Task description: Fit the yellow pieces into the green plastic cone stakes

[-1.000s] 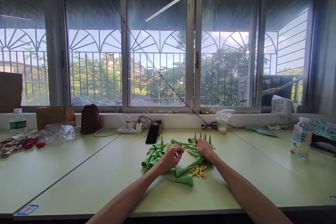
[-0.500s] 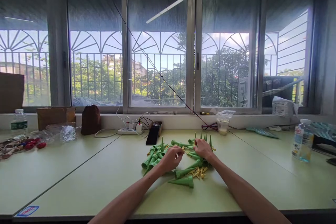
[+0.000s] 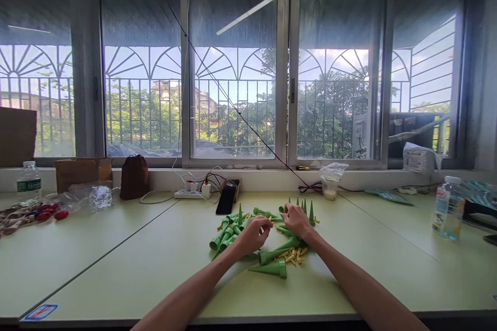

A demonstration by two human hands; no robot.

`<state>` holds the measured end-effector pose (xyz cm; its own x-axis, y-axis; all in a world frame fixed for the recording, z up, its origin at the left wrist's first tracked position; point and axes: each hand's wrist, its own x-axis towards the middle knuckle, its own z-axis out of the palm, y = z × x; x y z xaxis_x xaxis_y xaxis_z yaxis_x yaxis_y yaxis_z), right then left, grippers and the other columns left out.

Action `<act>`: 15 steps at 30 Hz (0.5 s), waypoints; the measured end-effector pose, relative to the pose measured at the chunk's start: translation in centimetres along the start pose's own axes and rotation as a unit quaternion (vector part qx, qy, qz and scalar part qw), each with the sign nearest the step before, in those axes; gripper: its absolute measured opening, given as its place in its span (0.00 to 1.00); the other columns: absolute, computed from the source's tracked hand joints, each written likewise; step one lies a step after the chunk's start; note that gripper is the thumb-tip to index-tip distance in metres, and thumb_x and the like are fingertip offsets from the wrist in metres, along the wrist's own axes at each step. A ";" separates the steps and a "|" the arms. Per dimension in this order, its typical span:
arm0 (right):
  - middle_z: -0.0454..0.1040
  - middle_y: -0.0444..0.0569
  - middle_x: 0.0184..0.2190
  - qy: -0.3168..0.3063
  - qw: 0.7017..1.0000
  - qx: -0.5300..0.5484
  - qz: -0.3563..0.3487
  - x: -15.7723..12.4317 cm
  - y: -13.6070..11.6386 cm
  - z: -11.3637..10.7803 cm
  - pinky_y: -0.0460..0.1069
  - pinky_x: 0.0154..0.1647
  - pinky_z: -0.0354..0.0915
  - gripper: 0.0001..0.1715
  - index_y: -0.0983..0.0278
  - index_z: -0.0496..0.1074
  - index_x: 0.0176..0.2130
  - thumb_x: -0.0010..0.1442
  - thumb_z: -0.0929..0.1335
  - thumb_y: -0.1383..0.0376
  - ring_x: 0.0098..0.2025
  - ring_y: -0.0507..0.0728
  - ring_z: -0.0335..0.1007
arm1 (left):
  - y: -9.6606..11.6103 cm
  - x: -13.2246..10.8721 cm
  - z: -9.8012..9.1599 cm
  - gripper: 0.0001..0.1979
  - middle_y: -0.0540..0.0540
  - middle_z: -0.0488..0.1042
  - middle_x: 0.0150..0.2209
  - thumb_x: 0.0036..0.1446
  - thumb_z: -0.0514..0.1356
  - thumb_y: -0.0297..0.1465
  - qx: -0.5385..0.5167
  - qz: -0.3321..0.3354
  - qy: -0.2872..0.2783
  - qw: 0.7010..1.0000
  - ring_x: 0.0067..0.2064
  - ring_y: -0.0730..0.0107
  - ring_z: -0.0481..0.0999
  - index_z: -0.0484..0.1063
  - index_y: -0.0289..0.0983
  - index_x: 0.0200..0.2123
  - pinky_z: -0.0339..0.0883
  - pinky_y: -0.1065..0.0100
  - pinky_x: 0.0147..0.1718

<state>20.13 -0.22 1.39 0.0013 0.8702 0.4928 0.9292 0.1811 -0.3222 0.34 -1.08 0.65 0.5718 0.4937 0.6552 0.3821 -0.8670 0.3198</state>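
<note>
My left hand (image 3: pixel 253 234) is closed in a pinch above the pile of green hollow plastic spikes (image 3: pixel 229 232). A bit of yellow shows by its fingertips, too small to make out. My right hand (image 3: pixel 297 220) is also pinched, over the far right part of the pile, and its fingers hide whatever they hold. Several green spikes stand point up (image 3: pixel 311 213) just beyond it. Closer to me, small yellow plastic pegs (image 3: pixel 295 255) lie in a heap beside one spike lying on its side (image 3: pixel 272 268).
A phone (image 3: pixel 225 200) and a power strip (image 3: pixel 192 194) lie behind the pile. A plastic cup (image 3: pixel 330 189) stands by the window wall, a bottle (image 3: pixel 446 209) at the right. To the left are a brown pouch (image 3: pixel 134 178), a cardboard box (image 3: pixel 79 175) and another bottle (image 3: pixel 28 182).
My right hand has shifted slightly left and toward me, its fingers still pinched. The left hand stays almost where it was. The spikes and pegs on the table look unchanged.
</note>
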 end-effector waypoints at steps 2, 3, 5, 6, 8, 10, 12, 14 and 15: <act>0.74 0.52 0.30 0.014 1.000 0.015 -0.011 0.0 -0.1 0.2 0.45 0.30 0.51 0.06 0.66 0.69 0.35 0.60 0.67 0.64 0.33 0.55 0.70 | 0.0 0.0 0.0 0.10 0.47 0.73 0.29 0.56 0.53 0.23 0.002 -0.002 -0.001 1.000 0.30 0.74 0.70 0.75 0.35 0.32 0.64 0.74 0.30; 0.74 0.51 0.29 0.021 0.999 0.022 -0.016 0.0 -0.1 0.3 0.45 0.30 0.51 0.06 0.66 0.69 0.35 0.60 0.67 0.64 0.32 0.55 0.69 | 0.1 0.0 -0.1 0.10 0.47 0.74 0.29 0.56 0.53 0.23 0.002 -0.004 -0.002 1.000 0.30 0.74 0.71 0.75 0.35 0.32 0.64 0.75 0.30; 0.73 0.50 0.28 0.035 0.999 0.033 -0.022 0.0 -0.2 0.4 0.45 0.30 0.51 0.07 0.65 0.69 0.34 0.59 0.68 0.64 0.30 0.54 0.69 | 0.2 0.1 -0.1 0.10 0.46 0.74 0.30 0.56 0.53 0.24 0.004 -0.010 -0.004 1.000 0.30 0.73 0.71 0.75 0.35 0.33 0.64 0.75 0.29; 0.73 0.49 0.28 0.041 0.998 0.039 -0.024 0.0 -0.3 0.5 0.45 0.30 0.51 0.06 0.65 0.68 0.33 0.59 0.68 0.64 0.30 0.54 0.68 | 0.2 0.1 -0.2 0.10 0.46 0.75 0.30 0.56 0.53 0.24 0.005 -0.015 -0.003 1.000 0.30 0.73 0.72 0.75 0.35 0.34 0.64 0.74 0.30; 0.73 0.49 0.27 0.056 0.997 0.051 -0.027 0.0 -0.4 0.6 0.45 0.29 0.52 0.06 0.65 0.68 0.33 0.59 0.68 0.64 0.29 0.54 0.68 | 0.4 0.1 -0.2 0.10 0.46 0.75 0.30 0.55 0.53 0.24 0.009 -0.026 0.003 1.000 0.30 0.72 0.72 0.75 0.35 0.35 0.64 0.74 0.30; 0.73 0.48 0.26 0.073 0.995 0.061 -0.030 0.0 -0.6 0.7 0.45 0.29 0.52 0.06 0.65 0.68 0.32 0.58 0.67 0.64 0.28 0.54 0.68 | 0.5 0.1 -0.2 0.10 0.46 0.75 0.29 0.54 0.54 0.24 0.012 -0.034 0.009 0.999 0.30 0.72 0.73 0.74 0.35 0.36 0.65 0.73 0.31; 0.72 0.48 0.25 0.091 0.993 0.070 -0.031 0.0 -0.8 0.8 0.45 0.29 0.52 0.06 0.64 0.68 0.31 0.58 0.67 0.64 0.27 0.53 0.67 | 0.5 0.1 -0.3 0.11 0.47 0.75 0.29 0.54 0.54 0.24 0.011 -0.042 0.008 0.999 0.30 0.71 0.73 0.74 0.35 0.38 0.65 0.73 0.31; 0.71 0.47 0.24 0.105 0.991 0.078 -0.034 -0.1 -0.9 0.9 0.45 0.29 0.53 0.06 0.64 0.67 0.31 0.58 0.67 0.64 0.26 0.53 0.67 | 0.4 0.1 -0.2 0.12 0.48 0.75 0.29 0.54 0.54 0.25 0.010 -0.051 0.002 0.999 0.30 0.71 0.73 0.73 0.36 0.41 0.65 0.73 0.31; 0.71 0.46 0.24 0.112 0.990 0.083 -0.036 -0.1 -1.0 0.9 0.45 0.29 0.53 0.06 0.64 0.67 0.30 0.58 0.67 0.64 0.26 0.53 0.66 | 0.3 0.0 -0.2 0.13 0.48 0.75 0.29 0.54 0.54 0.25 0.008 -0.054 -0.001 0.998 0.30 0.71 0.73 0.72 0.36 0.43 0.65 0.73 0.31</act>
<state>18.89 -0.08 0.95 0.0370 0.7321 0.6801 0.8568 0.3271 -0.3987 0.30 -1.34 0.93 0.5273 0.5846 0.6166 0.4540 -0.8073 0.3771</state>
